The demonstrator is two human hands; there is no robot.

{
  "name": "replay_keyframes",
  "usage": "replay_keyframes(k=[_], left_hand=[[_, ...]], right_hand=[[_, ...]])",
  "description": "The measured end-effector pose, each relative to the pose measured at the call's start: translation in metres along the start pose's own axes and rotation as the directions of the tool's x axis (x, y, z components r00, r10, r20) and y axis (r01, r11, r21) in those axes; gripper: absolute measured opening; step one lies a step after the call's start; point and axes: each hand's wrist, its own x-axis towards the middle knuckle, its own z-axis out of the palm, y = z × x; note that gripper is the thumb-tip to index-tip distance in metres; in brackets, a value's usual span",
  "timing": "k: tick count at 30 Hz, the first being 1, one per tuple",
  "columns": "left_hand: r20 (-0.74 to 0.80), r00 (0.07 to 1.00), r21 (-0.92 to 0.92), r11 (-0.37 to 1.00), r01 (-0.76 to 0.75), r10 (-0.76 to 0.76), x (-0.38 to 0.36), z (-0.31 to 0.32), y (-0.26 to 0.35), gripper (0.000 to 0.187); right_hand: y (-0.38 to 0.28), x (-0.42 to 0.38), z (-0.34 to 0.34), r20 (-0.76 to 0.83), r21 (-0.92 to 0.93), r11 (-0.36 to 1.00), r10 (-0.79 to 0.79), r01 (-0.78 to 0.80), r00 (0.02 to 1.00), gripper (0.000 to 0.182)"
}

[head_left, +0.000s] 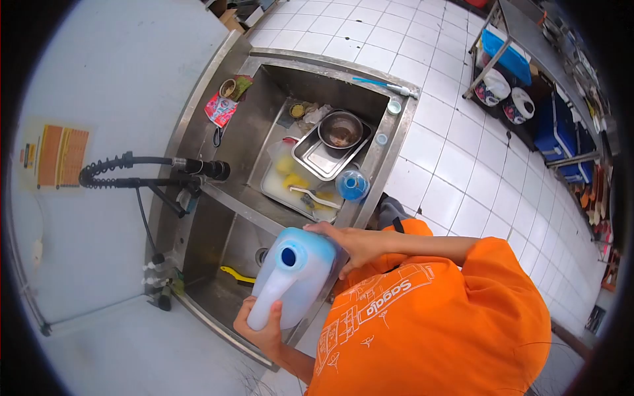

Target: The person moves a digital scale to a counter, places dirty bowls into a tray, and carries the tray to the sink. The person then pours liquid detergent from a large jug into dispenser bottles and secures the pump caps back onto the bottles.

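A large translucent whitish-blue plastic jug is held tilted over the near edge of the sink, its round mouth uncapped. My left hand is wrapped round the lower end of the jug by its handle. On the opposite side, my right hand presses against the blue-tinted part of the jug, with some fingers hidden. Close to my right hand, a clear bottle with blue liquid stands on the sink rim. Two small pale caps, one cap farther off and another cap nearer, lie along that rim.
The far sink basin holds a metal bowl, a steel tray and a tub of cloudy water with yellow items. A yellow-handled brush lies in the near basin. A black spray faucet juts over the divider.
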Motion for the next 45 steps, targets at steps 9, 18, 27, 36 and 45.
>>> replay_keyframes(k=[9, 18, 27, 36, 45], left_hand=[[0.121, 0.992, 0.3, 0.954, 0.001, -0.039, 0.039, 0.072, 0.083, 0.04], [0.237, 0.971, 0.462, 0.882, -0.092, -0.023, 0.061, 0.124, 0.093, 0.046], [0.282, 0.959, 0.586, 0.798, -0.139, -0.039, 0.072, 0.146, 0.103, 0.047], [0.289, 0.955, 0.639, 0.755, -0.146, -0.059, 0.075, 0.152, 0.11, 0.047], [0.302, 0.951, 0.668, 0.725, -0.167, -0.06, 0.077, 0.158, 0.116, 0.048]], right_hand=[[0.069, 0.004, 0.03, 0.026, 0.258, 0.966, 0.01, -0.017, 1.0, 0.087], [0.085, -0.002, 0.028, 0.114, 0.599, 0.792, 0.063, -0.119, 0.992, 0.076], [0.093, 0.003, 0.027, 0.124, 0.595, 0.797, 0.039, -0.106, 0.991, 0.074], [0.092, 0.005, 0.034, 0.182, 0.642, 0.748, 0.064, -0.168, 0.981, 0.073], [0.09, 0.004, 0.034, 0.262, 0.63, 0.727, 0.132, -0.273, 0.956, 0.074]])
